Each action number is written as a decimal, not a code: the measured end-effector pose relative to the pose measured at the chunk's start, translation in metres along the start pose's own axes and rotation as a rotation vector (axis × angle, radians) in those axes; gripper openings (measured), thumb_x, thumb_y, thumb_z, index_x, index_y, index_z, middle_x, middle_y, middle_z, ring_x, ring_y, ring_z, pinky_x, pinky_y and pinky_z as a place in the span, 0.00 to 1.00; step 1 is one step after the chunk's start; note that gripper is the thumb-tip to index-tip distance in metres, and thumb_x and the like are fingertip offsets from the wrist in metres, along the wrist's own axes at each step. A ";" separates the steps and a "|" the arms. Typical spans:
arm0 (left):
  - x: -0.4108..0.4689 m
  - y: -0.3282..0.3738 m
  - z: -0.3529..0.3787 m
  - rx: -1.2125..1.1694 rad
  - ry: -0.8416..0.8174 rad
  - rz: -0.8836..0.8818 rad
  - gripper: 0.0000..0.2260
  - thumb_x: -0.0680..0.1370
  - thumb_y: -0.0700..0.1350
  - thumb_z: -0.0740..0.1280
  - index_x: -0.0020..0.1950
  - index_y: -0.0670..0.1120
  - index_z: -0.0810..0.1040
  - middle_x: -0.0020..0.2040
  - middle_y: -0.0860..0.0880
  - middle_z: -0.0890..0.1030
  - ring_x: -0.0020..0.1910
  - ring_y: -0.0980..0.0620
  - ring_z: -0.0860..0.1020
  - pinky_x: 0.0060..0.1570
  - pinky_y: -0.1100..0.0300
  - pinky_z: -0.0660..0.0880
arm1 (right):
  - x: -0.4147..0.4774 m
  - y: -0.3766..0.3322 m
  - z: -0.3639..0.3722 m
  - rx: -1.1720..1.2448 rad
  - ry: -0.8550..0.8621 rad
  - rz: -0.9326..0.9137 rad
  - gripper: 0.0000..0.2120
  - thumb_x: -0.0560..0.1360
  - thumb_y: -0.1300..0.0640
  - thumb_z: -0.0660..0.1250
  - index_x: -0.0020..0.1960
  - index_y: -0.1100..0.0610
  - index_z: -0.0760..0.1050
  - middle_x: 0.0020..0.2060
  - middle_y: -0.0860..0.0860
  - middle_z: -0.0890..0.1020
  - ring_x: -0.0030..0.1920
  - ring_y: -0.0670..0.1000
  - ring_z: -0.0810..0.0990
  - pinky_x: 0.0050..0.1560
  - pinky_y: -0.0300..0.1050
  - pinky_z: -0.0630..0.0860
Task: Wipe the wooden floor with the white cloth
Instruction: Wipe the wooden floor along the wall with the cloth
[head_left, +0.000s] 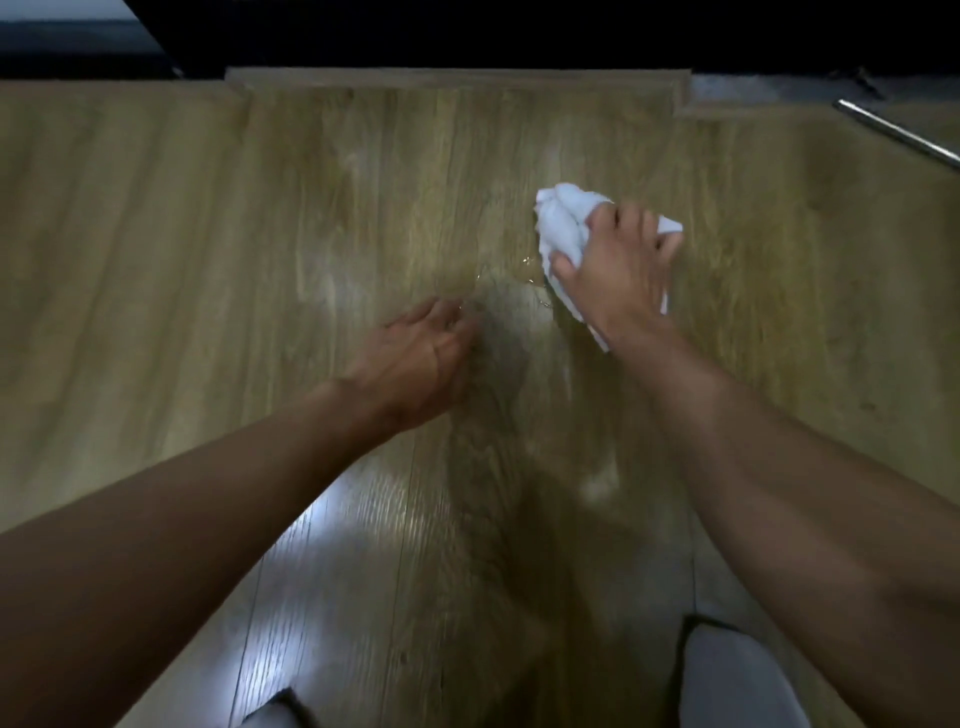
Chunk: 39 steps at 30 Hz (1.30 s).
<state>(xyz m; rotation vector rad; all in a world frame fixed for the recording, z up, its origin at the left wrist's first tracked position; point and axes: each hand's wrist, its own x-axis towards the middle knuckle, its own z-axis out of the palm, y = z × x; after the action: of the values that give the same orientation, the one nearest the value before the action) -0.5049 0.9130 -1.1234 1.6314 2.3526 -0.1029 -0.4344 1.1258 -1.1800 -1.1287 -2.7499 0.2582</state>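
A crumpled white cloth (563, 223) lies on the wooden floor (208, 234), right of centre. My right hand (618, 265) presses down on it, fingers spread and curled into the fabric. A small patch of clear liquid (524, 275) glistens on the boards just left of the cloth. My left hand (421, 358) hovers low over the floor near the middle, fingers loosely curled, holding nothing. Its fingertips are blurred.
A dark opening with a wooden threshold strip (457, 78) runs along the far edge. A metal rod (898, 135) slants in at the upper right. My knees in grey fabric (737, 675) show at the bottom, and bright light reflects off the near boards.
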 end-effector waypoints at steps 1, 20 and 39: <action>-0.004 -0.001 0.003 0.005 -0.017 -0.016 0.23 0.81 0.51 0.53 0.76 0.46 0.57 0.75 0.41 0.61 0.73 0.42 0.62 0.70 0.48 0.65 | 0.004 -0.014 0.005 -0.003 0.006 0.012 0.20 0.73 0.44 0.61 0.59 0.57 0.69 0.58 0.55 0.74 0.60 0.57 0.70 0.59 0.56 0.61; -0.017 -0.057 0.001 0.056 -0.229 -0.111 0.25 0.80 0.51 0.56 0.74 0.42 0.58 0.72 0.37 0.62 0.70 0.39 0.65 0.67 0.46 0.67 | -0.044 -0.053 0.020 0.056 -0.031 -0.251 0.17 0.75 0.50 0.61 0.64 0.48 0.71 0.68 0.50 0.70 0.70 0.51 0.66 0.66 0.60 0.57; -0.018 -0.066 0.016 0.082 -0.381 -0.133 0.35 0.80 0.54 0.58 0.78 0.44 0.41 0.77 0.38 0.43 0.75 0.35 0.52 0.71 0.44 0.61 | -0.051 -0.013 0.009 0.027 -0.032 -0.357 0.19 0.75 0.42 0.60 0.65 0.43 0.73 0.66 0.46 0.74 0.65 0.52 0.71 0.61 0.50 0.59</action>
<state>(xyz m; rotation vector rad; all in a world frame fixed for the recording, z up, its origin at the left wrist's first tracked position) -0.5571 0.8694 -1.1406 1.3445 2.1793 -0.4962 -0.4086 1.0798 -1.1897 -0.6140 -2.8983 0.2669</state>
